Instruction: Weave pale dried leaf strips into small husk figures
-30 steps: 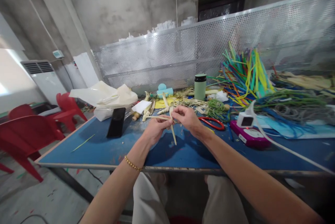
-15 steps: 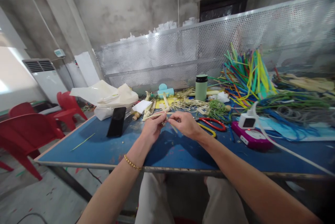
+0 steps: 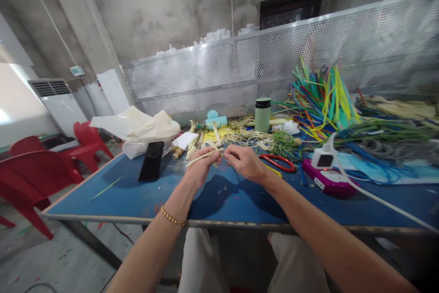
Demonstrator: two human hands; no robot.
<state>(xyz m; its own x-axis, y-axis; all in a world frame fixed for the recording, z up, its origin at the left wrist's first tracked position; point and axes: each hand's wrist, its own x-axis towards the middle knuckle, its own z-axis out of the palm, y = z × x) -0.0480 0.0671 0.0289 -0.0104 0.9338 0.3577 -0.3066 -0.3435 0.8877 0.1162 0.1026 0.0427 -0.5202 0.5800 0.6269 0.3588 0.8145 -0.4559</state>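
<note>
A narrow pale strip of plant fibre [image 3: 200, 157] lies slantwise across the fingers of my left hand [image 3: 200, 172], which is closed around it above the blue table. More of the same pale material bunches at those fingertips, partly hidden. Close on the right, my right hand [image 3: 247, 163] pinches thumb and forefinger together at the strip's far end. How the strip is folded between the hands is too small to make out.
Behind my hands lie dried fibre scraps [image 3: 245, 137] and a green canister [image 3: 262, 115]. Red-handled scissors [image 3: 279, 163] and a purple power block [image 3: 329, 179] are on the right, before colourful strips [image 3: 329, 96]. A black phone [image 3: 151, 161] lies left, near a plastic bag [image 3: 154, 126].
The strip end that pointed down toward me has gone from below my hands. A strip now lies across my left fingers, and my right hand has lowered slightly.
</note>
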